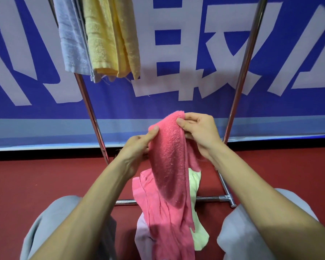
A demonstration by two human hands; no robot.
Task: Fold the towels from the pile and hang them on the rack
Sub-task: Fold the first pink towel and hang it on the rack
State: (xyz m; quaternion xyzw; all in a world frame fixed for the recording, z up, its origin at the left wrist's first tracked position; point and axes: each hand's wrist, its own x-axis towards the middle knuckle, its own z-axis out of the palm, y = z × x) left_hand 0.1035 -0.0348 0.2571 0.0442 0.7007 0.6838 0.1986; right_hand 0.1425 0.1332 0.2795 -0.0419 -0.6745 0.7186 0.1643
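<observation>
Two hands, left point(137, 150), right point(200, 134), on nubby pink towel point(169, 160), perhaps doubled.

Five towels in all, as far as I can count: two hang on the one rack point(246, 59), a blue towel point(71, 38) and a yellow towel point(105, 34); one pink towel point(169, 166) is held up; two more lie below it, a green towel point(197, 233) and a lilac towel point(141, 235). Two hands, the left hand point(137, 151) and the right hand point(199, 132). Two grey knees point(51, 222). One banner point(195, 107) behind.
</observation>
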